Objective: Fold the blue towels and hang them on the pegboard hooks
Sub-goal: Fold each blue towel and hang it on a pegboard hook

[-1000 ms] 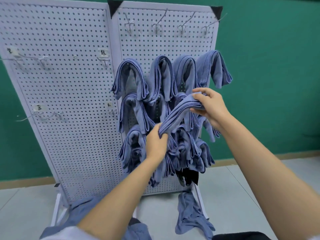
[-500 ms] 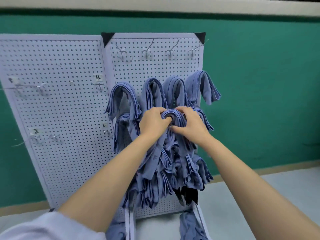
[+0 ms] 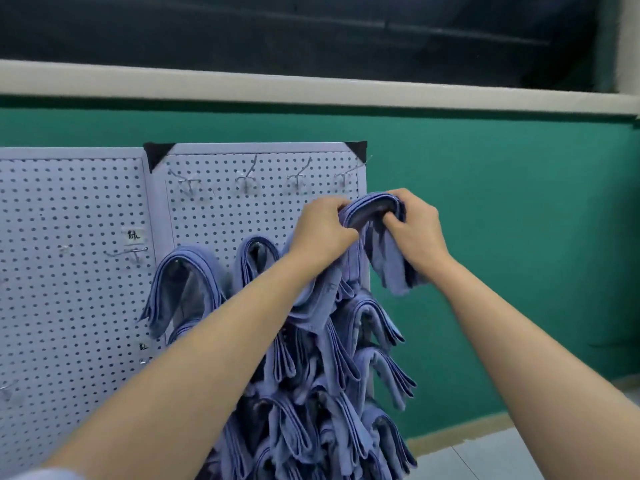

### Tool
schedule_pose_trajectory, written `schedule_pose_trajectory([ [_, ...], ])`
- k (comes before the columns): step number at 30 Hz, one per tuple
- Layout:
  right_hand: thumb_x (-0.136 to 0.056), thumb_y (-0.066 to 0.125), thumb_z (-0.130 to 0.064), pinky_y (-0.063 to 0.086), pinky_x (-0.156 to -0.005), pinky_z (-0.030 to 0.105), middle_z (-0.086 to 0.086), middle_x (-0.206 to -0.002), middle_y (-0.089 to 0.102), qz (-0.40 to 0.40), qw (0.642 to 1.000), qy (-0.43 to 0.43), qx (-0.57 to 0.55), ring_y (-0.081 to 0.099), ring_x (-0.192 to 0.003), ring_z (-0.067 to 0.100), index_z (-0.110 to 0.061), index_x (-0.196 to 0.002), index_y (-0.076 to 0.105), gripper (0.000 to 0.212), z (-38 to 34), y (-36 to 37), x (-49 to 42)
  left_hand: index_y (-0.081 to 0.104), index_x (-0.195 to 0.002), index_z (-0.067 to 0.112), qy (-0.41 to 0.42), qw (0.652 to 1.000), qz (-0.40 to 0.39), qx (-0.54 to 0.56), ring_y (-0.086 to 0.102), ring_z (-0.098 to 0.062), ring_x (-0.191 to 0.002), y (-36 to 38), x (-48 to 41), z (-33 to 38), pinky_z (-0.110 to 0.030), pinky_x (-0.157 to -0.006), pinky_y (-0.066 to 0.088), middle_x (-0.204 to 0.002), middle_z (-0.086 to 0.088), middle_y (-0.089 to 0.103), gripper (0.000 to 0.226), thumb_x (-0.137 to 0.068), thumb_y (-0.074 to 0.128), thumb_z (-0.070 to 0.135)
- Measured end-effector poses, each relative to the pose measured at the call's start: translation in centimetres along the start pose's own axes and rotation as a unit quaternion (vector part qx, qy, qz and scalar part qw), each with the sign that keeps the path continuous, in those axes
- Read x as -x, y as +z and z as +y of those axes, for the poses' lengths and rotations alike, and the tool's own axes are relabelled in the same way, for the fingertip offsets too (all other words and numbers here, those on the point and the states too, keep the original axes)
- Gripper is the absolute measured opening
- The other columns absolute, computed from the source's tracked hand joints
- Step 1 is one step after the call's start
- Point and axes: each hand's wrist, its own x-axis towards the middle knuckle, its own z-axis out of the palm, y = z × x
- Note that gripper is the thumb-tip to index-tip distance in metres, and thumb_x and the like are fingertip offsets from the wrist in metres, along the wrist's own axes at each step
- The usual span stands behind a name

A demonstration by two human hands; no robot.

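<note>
A folded blue towel (image 3: 384,251) is arched between my two hands at the upper right of the white pegboard (image 3: 221,216), just below the rightmost top hook (image 3: 344,173). My left hand (image 3: 320,232) pinches its left side and my right hand (image 3: 415,230) grips its right side, whose end hangs past the board's right edge. Several folded blue towels (image 3: 183,289) hang in rows on hooks below, partly hidden by my forearms.
The top row has bare metal hooks (image 3: 247,178). A second pegboard panel (image 3: 69,237) on the left carries a few bare hooks and small labels (image 3: 133,234). A green wall (image 3: 502,237) stands behind, with pale floor (image 3: 502,459) at the lower right.
Both hands have lifted the folded towel from the middle of the hung rows up and right toward the top right hook. The camera has tilted upward.
</note>
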Motion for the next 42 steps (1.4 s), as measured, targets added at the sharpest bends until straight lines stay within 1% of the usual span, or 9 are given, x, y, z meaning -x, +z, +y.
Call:
schedule_pose_trajectory([
  [4,-0.083,0.053,-0.010,0.035,-0.070,0.023,-0.003,-0.092,0.064,0.048,0.999,-0.018,0.001,0.053,-0.083,0.016,-0.018,-0.103,0.064,0.024,-0.1,-1.3,-5.2,0.069,-0.081,0.014,0.047,0.998,0.030,-0.013,0.054,-0.024,-0.069,-0.9,-5.7,1.6,-0.030,-0.063,0.042,-0.067,-0.001,0.061,0.017,-0.069,0.058,0.010],
  [12,-0.087,0.050,-0.016,0.036,-0.069,0.032,0.007,-0.094,0.062,0.104,0.993,-0.025,0.048,0.050,-0.083,0.027,-0.010,-0.099,0.058,0.016,-0.1,-1.0,-12.4,0.065,-0.084,0.007,0.056,0.989,0.123,-0.054,0.050,-0.026,-0.078,0.1,-14.4,2.2,-0.028,-0.062,0.032,-0.081,-0.008,0.060,0.023,-0.075,0.046,-0.003],
  [20,-0.089,0.049,-0.012,0.036,-0.071,0.031,0.015,-0.106,0.062,0.002,0.995,0.026,0.092,0.053,-0.092,0.032,-0.007,-0.105,0.058,0.018,3.5,2.2,-14.4,0.066,-0.100,0.006,-0.002,0.993,0.119,-0.027,0.057,-0.032,-0.091,4.5,-15.6,-1.2,-0.033,-0.074,0.045,-0.099,-0.013,0.067,0.038,-0.077,0.040,-0.010],
  [23,-0.085,0.052,-0.006,0.041,-0.075,0.034,0.016,-0.104,0.064,-0.071,0.990,0.006,0.122,0.056,-0.096,0.035,-0.007,-0.105,0.060,0.022,5.4,3.7,-12.7,0.066,-0.103,0.008,0.023,0.992,0.124,-0.001,0.056,-0.024,-0.085,5.4,-13.5,-3.0,-0.024,-0.071,0.042,-0.097,-0.008,0.067,0.043,-0.076,0.040,-0.013],
  [26,-0.086,0.053,-0.005,0.042,-0.074,0.033,0.011,-0.097,0.065,-0.084,0.993,-0.012,0.087,0.056,-0.090,0.031,-0.012,-0.101,0.062,0.019,6.4,4.4,-10.8,0.063,-0.117,0.005,0.053,0.991,0.120,0.014,0.048,-0.013,-0.084,5.1,-11.7,-3.4,0.001,-0.065,0.031,-0.105,-0.008,0.066,0.046,-0.080,0.045,-0.015],
  [31,-0.088,0.061,-0.011,0.034,-0.072,0.025,0.006,-0.100,0.064,-0.078,0.994,-0.007,0.077,0.055,-0.091,0.026,-0.012,-0.111,0.060,0.023,6.2,4.1,-9.9,0.052,-0.133,0.010,0.029,0.997,0.069,0.034,0.048,-0.005,-0.094,3.8,-9.3,-4.0,0.005,-0.072,0.028,-0.106,0.007,0.055,0.048,-0.087,0.063,0.002],
  [35,-0.085,0.062,-0.004,0.035,-0.085,0.022,0.006,-0.109,0.062,0.039,0.995,-0.086,0.042,0.054,-0.102,0.022,-0.011,-0.114,0.059,0.030,5.2,3.8,-7.3,0.060,-0.125,0.011,-0.033,0.999,0.023,0.035,0.054,-0.009,-0.093,2.4,-7.0,-6.0,-0.015,-0.081,0.042,-0.104,0.005,0.060,0.039,-0.087,0.068,0.014],
  [38,-0.084,0.062,0.000,0.030,-0.079,0.018,0.006,-0.099,0.062,0.016,0.989,-0.138,0.045,0.048,-0.093,0.019,-0.008,-0.105,0.064,0.022,4.2,4.7,-4.9,0.069,-0.090,0.012,-0.074,0.995,0.032,0.052,0.051,-0.013,-0.075,2.0,-6.4,-7.9,-0.021,-0.064,0.038,-0.081,-0.001,0.061,0.007,-0.090,0.063,0.015],
  [42,-0.087,0.060,-0.003,0.039,-0.085,0.030,0.003,-0.098,0.058,-0.065,0.982,-0.167,0.060,0.043,-0.094,0.018,-0.013,-0.116,0.059,0.031,3.0,6.4,-3.1,0.054,-0.074,-0.005,-0.142,0.981,0.031,0.126,0.036,-0.017,-0.069,1.2,-6.6,-9.1,-0.030,-0.069,0.033,-0.066,-0.007,0.039,0.036,-0.095,0.052,0.024],
])
